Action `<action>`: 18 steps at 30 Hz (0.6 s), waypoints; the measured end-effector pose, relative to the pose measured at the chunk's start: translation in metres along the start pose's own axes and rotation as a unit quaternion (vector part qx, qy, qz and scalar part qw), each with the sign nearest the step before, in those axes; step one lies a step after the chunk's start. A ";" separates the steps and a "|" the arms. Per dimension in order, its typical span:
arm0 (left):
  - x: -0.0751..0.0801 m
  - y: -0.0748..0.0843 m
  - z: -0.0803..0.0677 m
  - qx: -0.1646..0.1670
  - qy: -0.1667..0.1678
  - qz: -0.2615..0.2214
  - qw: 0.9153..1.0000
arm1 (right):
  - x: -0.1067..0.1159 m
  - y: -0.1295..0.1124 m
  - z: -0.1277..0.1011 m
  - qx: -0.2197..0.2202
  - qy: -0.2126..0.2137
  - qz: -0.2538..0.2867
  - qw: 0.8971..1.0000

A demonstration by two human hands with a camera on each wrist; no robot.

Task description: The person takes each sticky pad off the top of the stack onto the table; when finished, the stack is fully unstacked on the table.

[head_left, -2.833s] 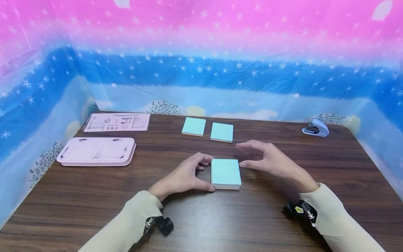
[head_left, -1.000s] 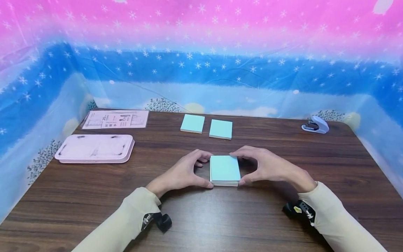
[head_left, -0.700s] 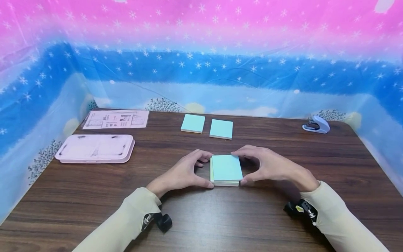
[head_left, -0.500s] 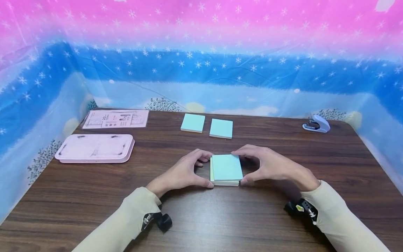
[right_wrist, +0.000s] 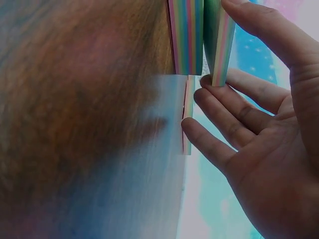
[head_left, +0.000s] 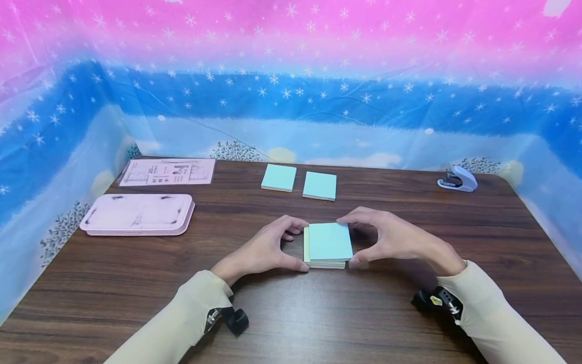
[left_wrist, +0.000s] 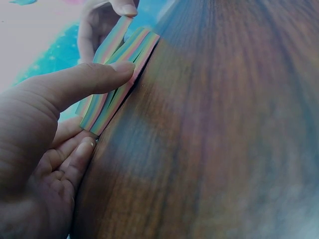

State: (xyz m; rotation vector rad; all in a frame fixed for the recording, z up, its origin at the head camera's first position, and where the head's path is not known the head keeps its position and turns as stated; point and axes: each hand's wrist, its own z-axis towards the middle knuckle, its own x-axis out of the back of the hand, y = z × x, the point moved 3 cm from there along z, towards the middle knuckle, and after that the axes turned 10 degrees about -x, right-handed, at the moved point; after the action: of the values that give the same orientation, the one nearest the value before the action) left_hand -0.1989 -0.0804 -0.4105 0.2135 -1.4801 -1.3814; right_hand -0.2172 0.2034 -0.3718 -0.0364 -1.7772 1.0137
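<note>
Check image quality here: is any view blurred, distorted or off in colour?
Head view: sharp and evenly lit, wide-angle bending at the table edges. Left wrist view: table grain smeared, left hand soft, sticky-note stack edges show rainbow fringing. Right wrist view: a pale hazy patch lies below the stack, right hand fairly clear.

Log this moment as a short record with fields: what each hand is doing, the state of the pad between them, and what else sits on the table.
left hand: grips the lower part of the sticky-note stack at its left edge
right hand: fingers pinch the upper wad, lifted and offset to the right
stack state: split in two, lower part on the table, yellowish layer exposed at left
behind stack: two small blue pads
left side: pink tray, printed sheet
far right: stapler
</note>
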 end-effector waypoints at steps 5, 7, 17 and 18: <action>0.000 0.000 0.000 -0.002 0.001 -0.001 1.000 | 0.001 -0.001 0.000 0.002 0.002 0.002 1.000; 0.000 0.000 0.000 -0.001 0.002 -0.001 1.000 | 0.001 -0.002 -0.001 0.000 0.006 0.001 1.000; 0.000 -0.001 0.000 -0.008 0.000 -0.005 1.000 | 0.005 -0.005 -0.004 -0.007 0.032 -0.004 0.999; 0.000 -0.001 0.000 -0.008 0.000 -0.004 1.000 | 0.006 -0.005 -0.004 -0.007 0.034 -0.005 0.999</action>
State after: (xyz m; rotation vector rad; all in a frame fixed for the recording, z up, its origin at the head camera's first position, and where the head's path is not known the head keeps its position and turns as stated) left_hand -0.1995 -0.0807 -0.4114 0.2096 -1.4698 -1.4000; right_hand -0.2149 0.2052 -0.3640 -0.0706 -1.7224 0.9817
